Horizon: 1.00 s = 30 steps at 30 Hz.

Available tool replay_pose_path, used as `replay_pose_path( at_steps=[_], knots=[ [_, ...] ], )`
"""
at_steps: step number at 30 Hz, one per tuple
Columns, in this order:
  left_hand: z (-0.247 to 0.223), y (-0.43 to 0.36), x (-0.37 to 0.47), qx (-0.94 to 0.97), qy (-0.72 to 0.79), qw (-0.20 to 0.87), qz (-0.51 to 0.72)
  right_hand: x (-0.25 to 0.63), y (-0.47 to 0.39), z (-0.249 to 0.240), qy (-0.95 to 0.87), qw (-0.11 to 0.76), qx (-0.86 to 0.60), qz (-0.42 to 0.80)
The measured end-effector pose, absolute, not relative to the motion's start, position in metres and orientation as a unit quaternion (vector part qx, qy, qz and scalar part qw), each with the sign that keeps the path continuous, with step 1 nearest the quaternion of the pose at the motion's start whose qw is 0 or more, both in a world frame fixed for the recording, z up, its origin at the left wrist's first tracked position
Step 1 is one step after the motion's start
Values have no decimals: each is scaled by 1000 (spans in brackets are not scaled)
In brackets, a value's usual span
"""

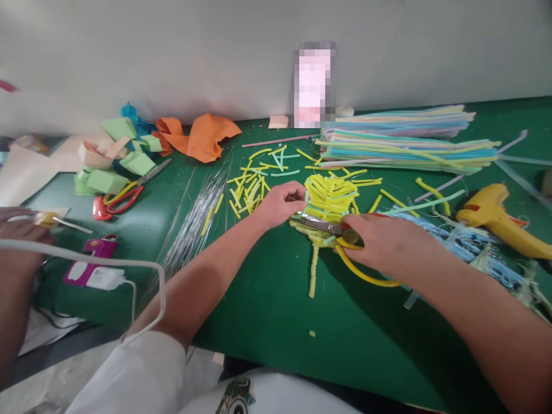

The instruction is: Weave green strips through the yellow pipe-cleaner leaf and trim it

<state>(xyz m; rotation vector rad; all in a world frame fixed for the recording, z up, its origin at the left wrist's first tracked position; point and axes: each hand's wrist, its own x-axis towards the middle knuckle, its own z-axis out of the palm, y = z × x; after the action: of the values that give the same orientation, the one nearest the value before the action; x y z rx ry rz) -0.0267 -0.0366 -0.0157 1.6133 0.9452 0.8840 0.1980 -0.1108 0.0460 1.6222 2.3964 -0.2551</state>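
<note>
A leaf shape of yellow pipe cleaners lies on the green table, its fuzzy stem towards me. At its left edge my left hand is closed in a pinch, beside a small mint-green bit; the exact grip is partly hidden. My right hand is wrapped round yellow-handled scissors, whose blades point left across the lower part of the leaf. Short cut yellow pipe-cleaner pieces are scattered beyond my left forearm.
Bundled pastel pipe cleaners lie at the back right, near a yellow glue gun. Thin wires lie left. Red-handled scissors and folded paper are further left, by another person's hand. A white cable crosses the lower left.
</note>
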Motion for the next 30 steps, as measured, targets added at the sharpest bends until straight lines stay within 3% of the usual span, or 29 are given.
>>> replay_pose_path(
  at_steps=[19, 30],
  knots=[
    [-8, -36, -26, 646, 434, 532, 334, 189, -101, 37, 822, 128, 541, -122],
    [-8, -34, -28, 640, 440, 534, 335, 184, -104, 42, 825, 179, 525, -113]
  ],
)
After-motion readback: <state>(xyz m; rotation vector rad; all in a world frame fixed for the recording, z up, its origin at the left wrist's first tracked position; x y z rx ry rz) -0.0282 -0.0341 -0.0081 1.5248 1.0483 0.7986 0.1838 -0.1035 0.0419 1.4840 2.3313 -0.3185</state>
